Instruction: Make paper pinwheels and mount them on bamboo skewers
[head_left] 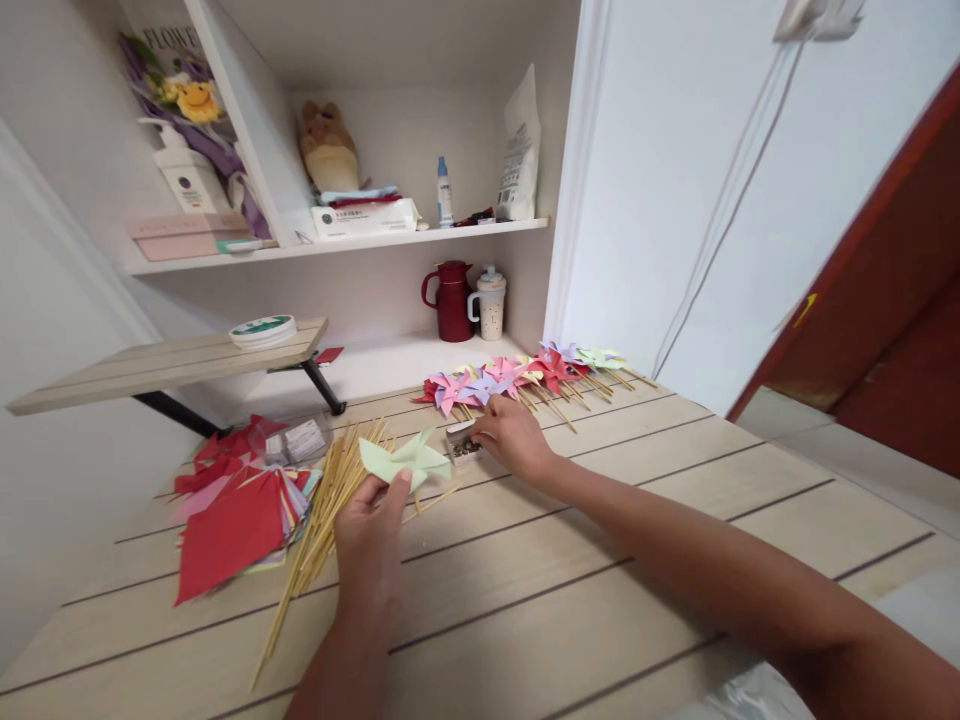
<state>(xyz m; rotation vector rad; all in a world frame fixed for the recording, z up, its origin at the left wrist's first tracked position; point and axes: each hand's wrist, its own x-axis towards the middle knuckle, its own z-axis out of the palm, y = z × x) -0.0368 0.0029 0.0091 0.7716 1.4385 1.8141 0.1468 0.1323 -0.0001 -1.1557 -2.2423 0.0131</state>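
Pinched in my left hand point(375, 520) is a pale green paper pinwheel point(405, 460), its blades folded toward the centre. My right hand point(514, 435) reaches to a small box point(465, 445) of tiny metal pieces, with its fingertips closed together at the box's right edge. Whether a piece is between those fingertips is hidden. Left of the pinwheel lies a loose bundle of thin wooden sticks point(322, 540). Behind my right hand, several finished pinwheels on sticks point(555, 368) lie in a row, in pink, purple, red, yellow and green.
Stacked coloured paper squares point(232, 530) lie at the left, near a clear plastic box point(300, 440). A small raised stand point(172, 365) overhangs the back left. On the ledge behind are a dark red jug point(454, 305) and a cream cup point(491, 305).
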